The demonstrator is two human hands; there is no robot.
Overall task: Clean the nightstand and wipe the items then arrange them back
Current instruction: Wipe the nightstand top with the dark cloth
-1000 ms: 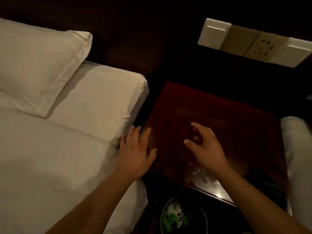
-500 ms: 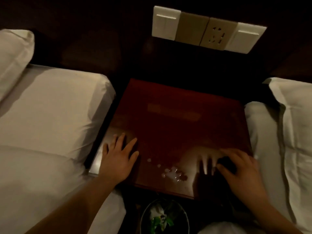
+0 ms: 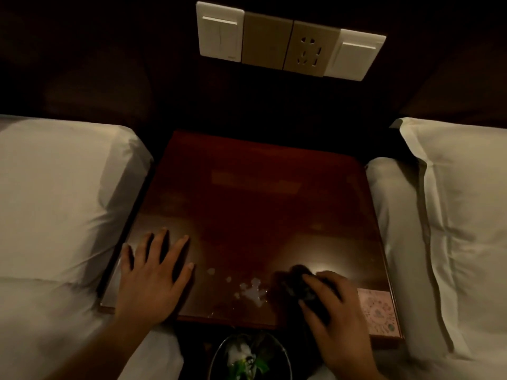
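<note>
Head view. Dim bedroom; dark panelled wall fills the top of the frame, carrying a wall plate at upper centre: 2 white rocker switches at the ends, 1 blank tan panel, 1 tan socket. No readable lettering on it.

Nightstand: glossy reddish-brown top, centre of frame, set between 2 white beds. Left bed along the left edge; right bed with pillow along the right edge.

Droplets: small wet patch on the top, lower centre, between the 2 hands.

Left hand: lower left, flat on the nightstand's front left corner, fingers spread, holding nothing.

Right hand: lower right, fingers curled around a dark cloth pressed on the top just right of the droplets.

Pink card: flat at the front right corner; print too small to read.

Waste bin: bottom centre, below the front edge, holding white and green litter.
</note>
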